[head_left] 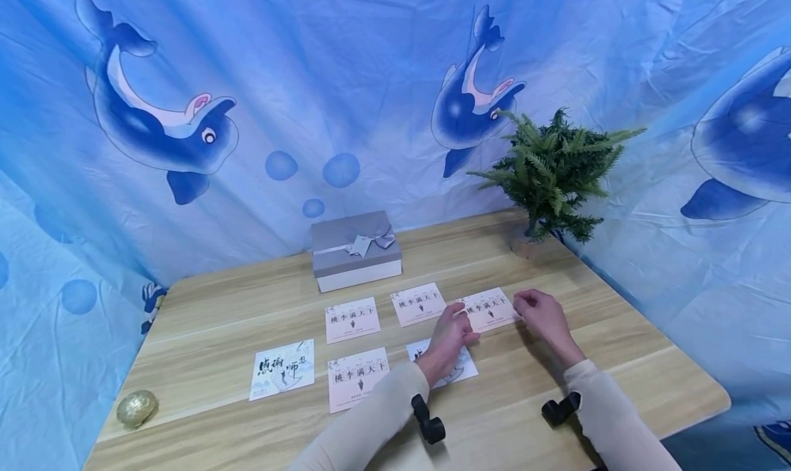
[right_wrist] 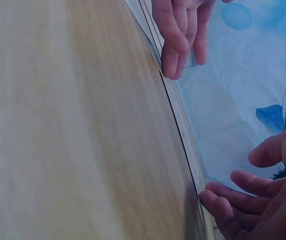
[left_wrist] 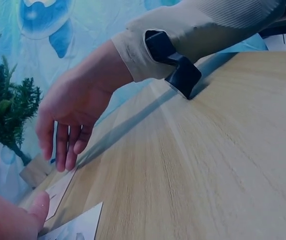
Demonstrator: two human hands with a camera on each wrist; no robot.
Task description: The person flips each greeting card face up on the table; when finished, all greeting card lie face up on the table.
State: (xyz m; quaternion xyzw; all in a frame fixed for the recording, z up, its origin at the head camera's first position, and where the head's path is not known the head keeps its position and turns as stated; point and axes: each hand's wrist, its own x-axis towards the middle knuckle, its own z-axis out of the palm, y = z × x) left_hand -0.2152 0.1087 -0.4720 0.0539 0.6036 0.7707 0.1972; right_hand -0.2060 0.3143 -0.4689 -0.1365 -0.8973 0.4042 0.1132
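Observation:
Six paper cards lie in two rows on the wooden table [head_left: 247, 299]. My left hand [head_left: 459, 314] rests its fingertips on the left edge of the far-right card [head_left: 491, 309], and its palm covers part of a near-row card [head_left: 465, 368]. My right hand [head_left: 522, 303] touches the same card's right edge with relaxed fingers. In the left wrist view the right hand [left_wrist: 63, 150] points its fingers down onto that card [left_wrist: 58, 192]. The right wrist view shows the left hand's fingers [right_wrist: 175, 55] on the card's thin edge [right_wrist: 182, 135] and the right hand [right_wrist: 222, 202] beside it.
A grey gift box [head_left: 355, 250] with a bow stands behind the cards. A potted fern [head_left: 550, 176] is at the back right corner. A gold ball [head_left: 136, 408] lies near the front left edge. Blue dolphin cloth [head_left: 278, 100] hangs around the table.

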